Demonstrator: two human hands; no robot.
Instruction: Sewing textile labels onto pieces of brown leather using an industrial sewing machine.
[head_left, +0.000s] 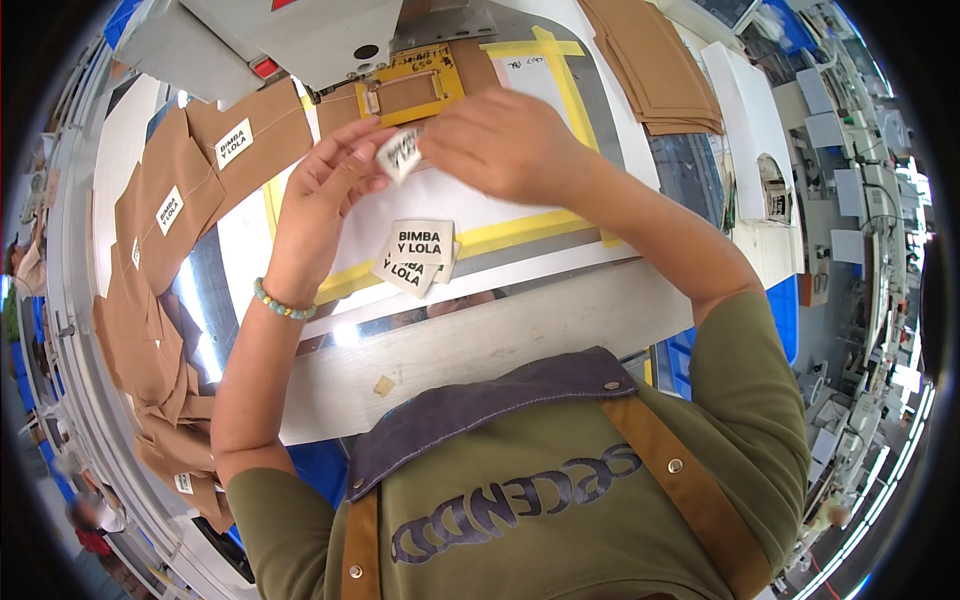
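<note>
Both hands meet above the worktop [480,350]: the left hand [325,190] and right hand [500,140] each have their grip pinched on one small white fabric label [402,155], seemingly to peel it free. A short stack of labels [418,255] lies just below, within reach; brown fabric pieces [170,200] spread to the left.

small white label [401,157] pinched in both hands, white labels stack [417,256] below

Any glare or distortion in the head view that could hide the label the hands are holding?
Head view: glare streaks the metal table plate left of the left hand; fisheye bends the table edge and rim clutter; the white label, pinched by both hands, the right hand included, stays sharp and evenly lit.
</note>
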